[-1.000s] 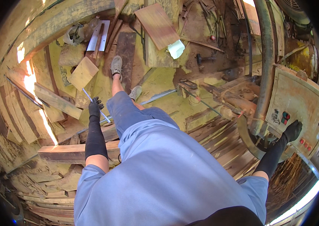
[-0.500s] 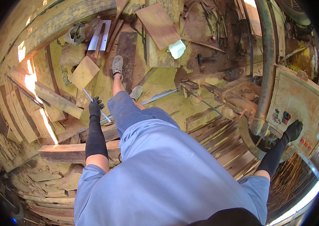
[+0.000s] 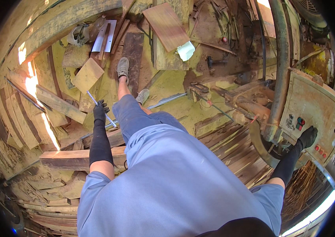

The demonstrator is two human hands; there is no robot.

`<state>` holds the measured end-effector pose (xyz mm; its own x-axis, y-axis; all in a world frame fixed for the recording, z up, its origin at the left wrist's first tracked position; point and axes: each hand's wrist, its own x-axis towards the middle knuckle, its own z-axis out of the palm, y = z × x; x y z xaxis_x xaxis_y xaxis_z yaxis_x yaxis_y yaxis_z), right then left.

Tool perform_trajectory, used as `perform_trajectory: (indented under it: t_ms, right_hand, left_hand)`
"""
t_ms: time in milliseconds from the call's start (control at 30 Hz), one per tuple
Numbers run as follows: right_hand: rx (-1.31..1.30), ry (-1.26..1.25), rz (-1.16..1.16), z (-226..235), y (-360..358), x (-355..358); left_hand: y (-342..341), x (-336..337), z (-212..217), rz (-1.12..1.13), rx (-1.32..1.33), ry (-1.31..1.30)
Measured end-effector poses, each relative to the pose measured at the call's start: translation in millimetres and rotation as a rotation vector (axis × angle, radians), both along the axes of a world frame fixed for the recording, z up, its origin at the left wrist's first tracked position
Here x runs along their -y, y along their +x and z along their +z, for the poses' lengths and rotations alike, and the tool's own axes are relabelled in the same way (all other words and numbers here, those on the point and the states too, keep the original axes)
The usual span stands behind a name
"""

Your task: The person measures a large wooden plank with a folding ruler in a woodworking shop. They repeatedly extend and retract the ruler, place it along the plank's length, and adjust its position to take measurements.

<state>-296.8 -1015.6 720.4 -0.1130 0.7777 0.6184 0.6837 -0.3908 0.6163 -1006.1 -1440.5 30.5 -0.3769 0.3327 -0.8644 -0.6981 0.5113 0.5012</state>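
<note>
In my black-gloved left hand (image 3: 101, 111) is a thin blue-and-white stick (image 3: 111, 121). It slants past both sides of my closed fingers, over the floor to the left of my legs. My right hand (image 3: 307, 137), in a black glove too, rests against a worn metal control box (image 3: 313, 102). Small red and green buttons (image 3: 300, 123) sit just left of its fingers, and several red knobs (image 3: 320, 150) lie below it. The fingers merge into one dark shape, so their exact pose is unclear.
A rusty machine (image 3: 250, 100) with a thick upright pipe (image 3: 280, 71) stands left of the box. A timber beam (image 3: 82, 158) lies beside my left forearm. Ahead are a square board (image 3: 88, 76), a wide plank (image 3: 166, 25) and loose wood. Slats (image 3: 234, 148) fill the area under the machine.
Almost nothing differs. My left hand and the stick have shifted very slightly, while my right hand stays on the control box.
</note>
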Motion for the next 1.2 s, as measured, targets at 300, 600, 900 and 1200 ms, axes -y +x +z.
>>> perform_trajectory:
  t_ms: [300, 600, 900, 1200]
  right_hand:
    - [0.003, -0.006, -0.018, -4, -9, 1]
    - [0.024, -0.020, 0.024, 0, 7, 1]
    - [0.203, -0.118, -0.064, 7, 34, -5]
    - [-0.040, -0.005, -0.081, 3, 24, -2]
  left_hand:
    - [-4, -1, -2, -0.005, -0.008, -0.009]
    - [-7, 2, 1, -0.023, -0.009, -0.010]
    - [-10, 7, 1, -0.013, 0.002, -0.013]
    - [-14, 8, 9, -0.025, -0.022, -0.008]
